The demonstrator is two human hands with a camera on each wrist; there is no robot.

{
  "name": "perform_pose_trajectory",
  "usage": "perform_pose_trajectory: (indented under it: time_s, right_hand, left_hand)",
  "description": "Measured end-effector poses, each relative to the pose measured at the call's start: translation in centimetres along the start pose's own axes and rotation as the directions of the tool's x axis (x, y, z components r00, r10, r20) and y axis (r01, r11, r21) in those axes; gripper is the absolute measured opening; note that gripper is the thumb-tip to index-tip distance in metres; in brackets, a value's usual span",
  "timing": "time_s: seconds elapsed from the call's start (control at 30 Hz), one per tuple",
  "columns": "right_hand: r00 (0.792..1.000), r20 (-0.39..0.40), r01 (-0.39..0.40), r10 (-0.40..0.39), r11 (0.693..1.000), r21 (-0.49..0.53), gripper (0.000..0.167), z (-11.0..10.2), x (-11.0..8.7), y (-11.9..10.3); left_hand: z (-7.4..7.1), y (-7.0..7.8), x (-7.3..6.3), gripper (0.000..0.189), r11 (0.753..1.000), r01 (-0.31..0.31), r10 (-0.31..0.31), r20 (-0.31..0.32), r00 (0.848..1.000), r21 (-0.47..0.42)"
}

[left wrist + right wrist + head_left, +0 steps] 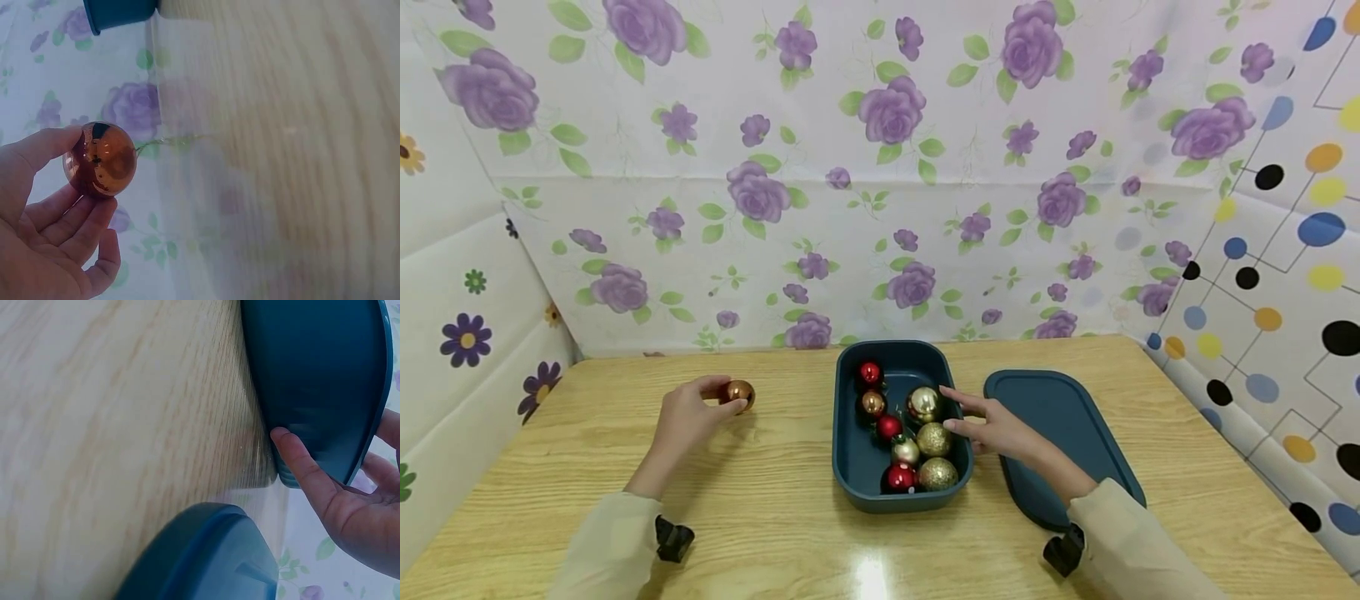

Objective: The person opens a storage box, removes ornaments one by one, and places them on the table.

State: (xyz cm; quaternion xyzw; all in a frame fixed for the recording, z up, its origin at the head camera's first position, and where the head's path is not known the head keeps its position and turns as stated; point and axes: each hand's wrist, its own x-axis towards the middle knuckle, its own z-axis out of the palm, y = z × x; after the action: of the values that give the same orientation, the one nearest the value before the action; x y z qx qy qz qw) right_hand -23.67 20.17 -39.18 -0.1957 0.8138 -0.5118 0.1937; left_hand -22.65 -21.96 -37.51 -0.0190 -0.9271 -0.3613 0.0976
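Note:
Between thumb and fingertips, my left hand (pixel 691 414) pinches a shiny copper Christmas bauble (pixel 103 161) above the left part of the table. A thin string trails from the bauble's top in the left wrist view. The dark teal box (pixel 844 475) stands open at the table's middle. My right hand (pixel 1000 429) holds its right wall; digits reach over the rim, and in the right wrist view one digit presses the outer wall (pixel 315 381). Inside the box lie several baubles: red ones (pixel 889 427), a copper one (pixel 872 404), and gold ones (pixel 934 439), some glittery.
A matching teal lid (pixel 1075 417) lies flat right of the box, partly beneath the right forearm. The wooden table (pixel 775 533) meets a flower-printed cloth wall (pixel 850 250) at the back. Patterned cloth also hangs at both sides. Both wrists carry small black cameras (pixel 674 540).

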Motion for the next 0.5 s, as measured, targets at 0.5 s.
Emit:
perform_pose_trajectory:
  time_s: [0.5]
  right_hand:
    - [1.000,0.010,0.010,-0.010,1.000,-0.001,0.063,0.1,0.0,-0.1]
  left_hand:
    - [-0.4,-2.3,0.3,0.051,0.997,0.023,-0.030,0.096,0.995,0.077]
